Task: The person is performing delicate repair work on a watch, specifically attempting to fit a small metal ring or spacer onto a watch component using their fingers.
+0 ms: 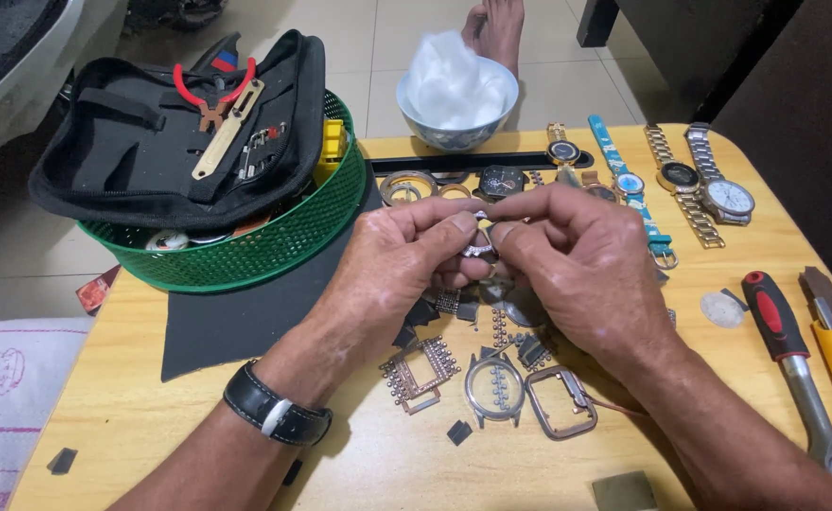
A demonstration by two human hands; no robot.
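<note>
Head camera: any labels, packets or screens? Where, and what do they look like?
Label: small red-and-blue tab atop the black tool pouch.
Packet: dark red, on the floor left of the table.
White sheet: pink drawing, bottom left.
No screens; left hand and right hand pinch a silver watch part.

Four wristwatches [678, 177], one bowl [455, 131], one green basket [274, 248], two hands [397, 260].

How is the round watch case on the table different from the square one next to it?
The round watch case is silvery with a circular opening; the square watch case is coppery with a rectangular opening. Both lie flat and empty, without straps, on the wooden table, just below the left hand and right hand.
</note>
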